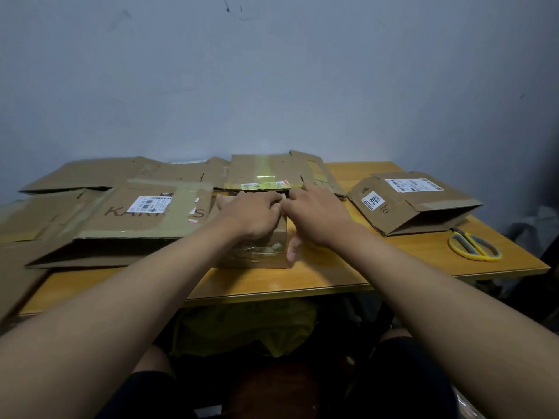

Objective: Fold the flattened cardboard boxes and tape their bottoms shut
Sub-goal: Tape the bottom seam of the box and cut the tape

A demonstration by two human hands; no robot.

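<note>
A small brown cardboard box (257, 252) stands folded at the middle of the wooden table (302, 279), with clear tape on its near side. My left hand (254, 211) rests on its top with fingers curled down. My right hand (314, 214) presses flat on the top right edge, thumb down the box's right side. What lies under the fingers is hidden. A large flattened box (142, 219) with a white label lies to the left. Behind my hands lies another flattened box (266, 172) with yellow-green tape.
A partly folded box (414, 201) with two white labels sits at the right. Yellow-handled scissors (473, 246) lie near the table's right front edge. More flattened cardboard (90, 173) is stacked at the back left against the wall. A yellow bag (248, 328) lies under the table.
</note>
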